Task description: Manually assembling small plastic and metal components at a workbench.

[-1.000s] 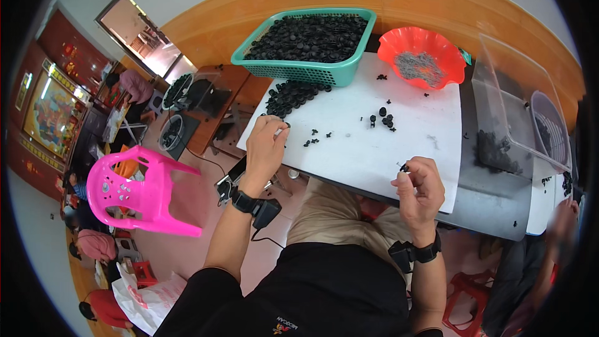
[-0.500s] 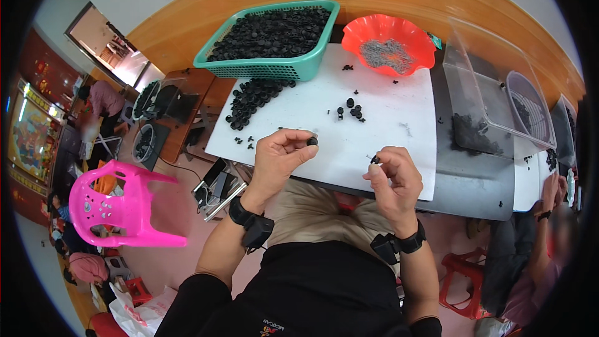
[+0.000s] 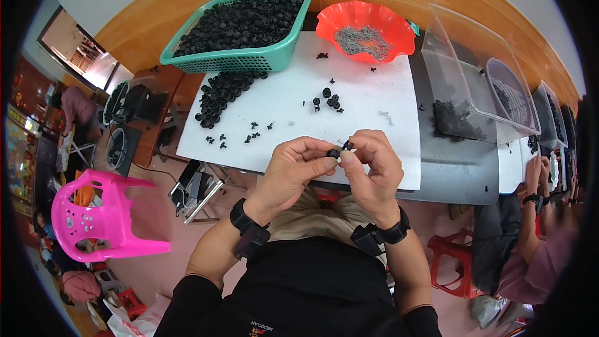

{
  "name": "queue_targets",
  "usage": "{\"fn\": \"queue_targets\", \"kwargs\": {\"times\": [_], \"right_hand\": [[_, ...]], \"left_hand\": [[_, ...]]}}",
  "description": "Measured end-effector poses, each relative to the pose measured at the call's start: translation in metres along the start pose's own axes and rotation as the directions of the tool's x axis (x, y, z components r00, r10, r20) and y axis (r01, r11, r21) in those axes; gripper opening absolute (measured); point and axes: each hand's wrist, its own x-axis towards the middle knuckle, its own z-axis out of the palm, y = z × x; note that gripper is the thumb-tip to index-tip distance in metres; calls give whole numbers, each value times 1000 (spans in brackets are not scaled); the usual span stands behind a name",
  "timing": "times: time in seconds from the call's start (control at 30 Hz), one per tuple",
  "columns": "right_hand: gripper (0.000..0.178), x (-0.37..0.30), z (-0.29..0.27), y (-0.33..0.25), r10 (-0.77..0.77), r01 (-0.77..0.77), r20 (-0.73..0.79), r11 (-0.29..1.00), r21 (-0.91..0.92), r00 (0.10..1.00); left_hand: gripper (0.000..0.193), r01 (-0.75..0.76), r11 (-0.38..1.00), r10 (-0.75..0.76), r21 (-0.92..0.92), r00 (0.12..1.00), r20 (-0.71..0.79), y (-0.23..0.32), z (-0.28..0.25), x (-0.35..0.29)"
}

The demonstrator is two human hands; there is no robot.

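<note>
My left hand (image 3: 288,171) pinches a round black plastic cap (image 3: 333,153) between thumb and fingers. Right beside it, my right hand (image 3: 374,171) is closed on a small black plastic piece (image 3: 347,145), with a thin metal pin (image 3: 340,142) showing at the fingertips. The two pieces are close together above the near edge of the white tabletop sheet (image 3: 368,100); whether they touch I cannot tell. Small black clips (image 3: 254,126) lie scattered left of centre. Farther back are a few black caps and clips (image 3: 334,101).
A green basket (image 3: 274,59) heaped with black parts stands at the back left, with a spill of black caps (image 3: 224,93) before it. A red scalloped bowl (image 3: 402,31) holds metal pins. To the right stand a clear bin (image 3: 462,68) and a co-worker's hands (image 3: 538,175). A pink chair (image 3: 146,248) is at left.
My two hands have come together, the right moving left and the left moving slightly right. The view has shifted, and more small black clips show on the sheet.
</note>
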Motion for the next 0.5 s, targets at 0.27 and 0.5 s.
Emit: {"fn": "queue_targets", "kwargs": {"times": [0.27, 0.5], "right_hand": [[21, 1, 9, 3, -95, 93, -9, 989, -112, 995], [22, -3, 17, 7, -49, 47, -41, 998, -49, 998]], "left_hand": [[26, 55, 982, -43, -183, 997, 69, 1, 3, -6], [24, 62, 949, -30, -310, 994, 108, -6, -6, -6]]}}
